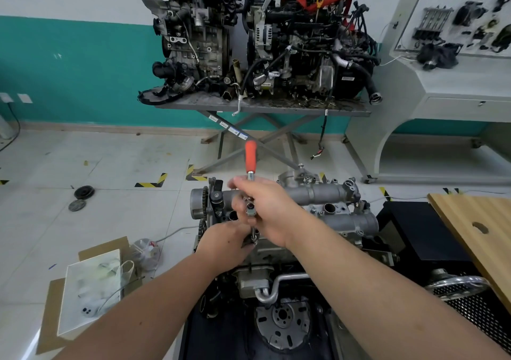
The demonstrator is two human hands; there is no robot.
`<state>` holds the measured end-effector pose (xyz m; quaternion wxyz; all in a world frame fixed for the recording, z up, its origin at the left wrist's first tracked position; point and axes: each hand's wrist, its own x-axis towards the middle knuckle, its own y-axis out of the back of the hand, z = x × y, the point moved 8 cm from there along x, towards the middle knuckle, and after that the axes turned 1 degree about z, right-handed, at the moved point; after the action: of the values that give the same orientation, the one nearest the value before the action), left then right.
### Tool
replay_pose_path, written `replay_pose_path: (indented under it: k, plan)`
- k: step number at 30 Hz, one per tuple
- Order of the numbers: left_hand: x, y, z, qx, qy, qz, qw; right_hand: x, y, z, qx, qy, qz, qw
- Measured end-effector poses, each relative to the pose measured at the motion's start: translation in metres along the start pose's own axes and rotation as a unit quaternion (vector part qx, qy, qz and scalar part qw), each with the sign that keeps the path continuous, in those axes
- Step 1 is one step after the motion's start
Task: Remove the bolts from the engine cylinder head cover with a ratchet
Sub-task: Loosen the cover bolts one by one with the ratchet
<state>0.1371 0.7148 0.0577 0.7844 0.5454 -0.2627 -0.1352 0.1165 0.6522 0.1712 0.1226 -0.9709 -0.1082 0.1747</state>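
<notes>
The engine (290, 221) sits low in front of you at near centre, with its grey cylinder head cover (318, 193) running left to right across the top. It is cast metal, heavy and rigid, so it should not shift under your pull. Far behind it, two more engines stand on a scissor-leg counter (262, 108) against the teal wall.

Your right hand (265, 207) is clenched around the ratchet (251, 182) near its head, with the orange handle (250, 156) sticking up and away from you, free of your grip. The tool is stiff steel; the rubbery handle likely gives the surest hold and the most leverage, so slide your grip up there if a bolt resists.

Your left hand (224, 242) is lower and nearer, its fingers curled at the foot of the thin extension, where the socket meets a bolt (253, 240) on the cover's near left edge. Whether they pinch the bolt or only steady the socket, you cannot tell. The bolt is small, probably oily, and easy to drop, so pinch it firmly.
</notes>
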Motion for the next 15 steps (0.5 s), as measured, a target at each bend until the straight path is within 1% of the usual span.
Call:
replay_pose_path:
  k: [2,4,6,10,13,15]
  plan:
    - [-0.001,0.001,0.001,-0.001,-0.008,0.014,1.000,0.000,-0.008,0.003,-0.002,-0.017,-0.031,0.999]
    - [-0.001,0.001,0.001,0.008,-0.010,0.011,1.000,0.001,-0.013,0.005,0.018,-0.022,-0.057,0.998]
    - [-0.002,0.003,0.002,0.010,-0.012,0.013,1.000,0.003,-0.012,0.005,0.017,-0.019,-0.066,0.998]
    - [-0.002,0.014,0.009,0.021,-0.028,0.043,0.998,0.008,-0.007,0.003,-0.050,-0.028,-0.064,0.996]
    - [-0.001,0.014,0.008,0.010,-0.022,0.044,0.999,0.005,-0.006,-0.002,-0.113,-0.046,-0.113,0.986]
    - [-0.002,0.011,0.006,-0.001,-0.020,0.040,0.999,0.003,-0.005,-0.004,-0.114,-0.050,-0.129,0.984]
